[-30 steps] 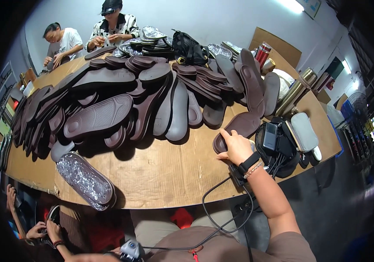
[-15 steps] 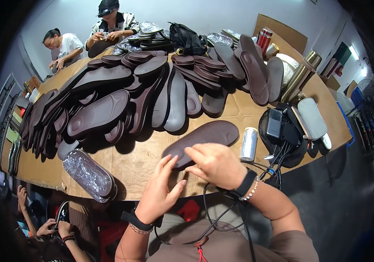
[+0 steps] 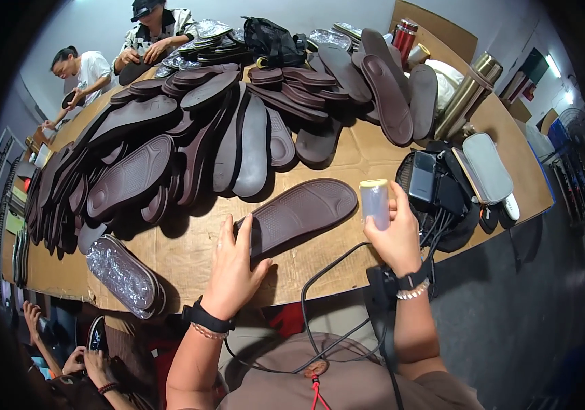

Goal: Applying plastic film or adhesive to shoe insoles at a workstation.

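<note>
A dark brown shoe sole (image 3: 302,212) lies tread-up on the cardboard-covered table (image 3: 347,263) right in front of me. My left hand (image 3: 234,266) rests flat on its near end, fingers spread, pinning it down. My right hand (image 3: 395,236) is raised just right of the sole and grips a small clear cylindrical bottle (image 3: 375,203) with a pale cap, held upright. Both wrists carry black bands and bead bracelets.
A large heap of dark soles (image 3: 190,137) covers the table's far half. A plastic-wrapped sole (image 3: 121,273) lies at the near left edge. Black boxes, cables and a grey case (image 3: 487,167) sit at right, with metal flasks (image 3: 466,96) behind. Two people work at the far end.
The sole has been pulled from the right pile to the table's near middle. My left hand came up onto it. My right hand left the sole and picked up the bottle.
</note>
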`<state>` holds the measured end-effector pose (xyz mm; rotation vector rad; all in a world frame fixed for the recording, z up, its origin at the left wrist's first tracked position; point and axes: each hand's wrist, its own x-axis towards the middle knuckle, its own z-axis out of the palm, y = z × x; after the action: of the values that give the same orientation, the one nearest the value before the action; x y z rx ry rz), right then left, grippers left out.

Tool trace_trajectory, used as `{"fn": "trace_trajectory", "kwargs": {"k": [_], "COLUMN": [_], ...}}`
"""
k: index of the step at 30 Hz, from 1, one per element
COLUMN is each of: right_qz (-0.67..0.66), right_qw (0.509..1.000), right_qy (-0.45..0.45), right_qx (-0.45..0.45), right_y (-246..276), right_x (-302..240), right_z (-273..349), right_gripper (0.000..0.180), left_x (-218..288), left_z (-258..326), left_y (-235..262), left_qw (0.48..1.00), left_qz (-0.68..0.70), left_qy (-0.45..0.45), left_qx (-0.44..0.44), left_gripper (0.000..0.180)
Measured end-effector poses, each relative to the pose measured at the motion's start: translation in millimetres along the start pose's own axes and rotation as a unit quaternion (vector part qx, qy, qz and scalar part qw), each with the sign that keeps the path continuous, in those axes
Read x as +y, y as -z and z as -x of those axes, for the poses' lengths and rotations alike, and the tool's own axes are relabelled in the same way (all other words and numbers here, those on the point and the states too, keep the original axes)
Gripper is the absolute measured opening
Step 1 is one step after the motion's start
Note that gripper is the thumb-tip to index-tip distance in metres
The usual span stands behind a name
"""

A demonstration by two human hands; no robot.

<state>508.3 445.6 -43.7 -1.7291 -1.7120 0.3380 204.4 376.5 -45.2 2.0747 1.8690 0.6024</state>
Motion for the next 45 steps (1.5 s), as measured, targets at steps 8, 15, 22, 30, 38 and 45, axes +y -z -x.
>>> {"fn": "trace_trajectory", "kwargs": {"k": [8,15,22,30,38,45], "right_qz": [-0.418,-0.554,-0.552,-0.551,-0.602,-0.564], "right_qw": [0.875,0.706,0.690,0.677,0.614,0.744], "right_qy": [-0.001,-0.065,-0.078,-0.100,-0.160,-0.078], "right_qx": [-0.243,-0.437,-0.461,-0.478,-0.485,-0.350], "right_y": [8,-13,-19,-13,-13,-18], "right_x": [-38,-55,-61,-61,-62,-50], "right_z": [40,61,72,75,75,76], "right_gripper": [0.071,0.072,0.072,0.070,0.063,0.071], "left_x": [-12,20,19,14,1,-10], "left_z": [31,52,46,36,29,30], "left_y": [27,51,27,23,14,31], "left_qw": [0.998,0.944,0.855,0.845,0.846,0.730], "left_qz": [-0.048,0.321,0.516,0.525,0.513,0.644], "left_qy": [-0.035,-0.075,-0.006,-0.025,-0.104,-0.002], "left_qx": [-0.034,-0.016,-0.054,-0.098,-0.098,-0.227], "left_gripper": [0.084,0.055,0.030,0.022,0.010,0.008]}}
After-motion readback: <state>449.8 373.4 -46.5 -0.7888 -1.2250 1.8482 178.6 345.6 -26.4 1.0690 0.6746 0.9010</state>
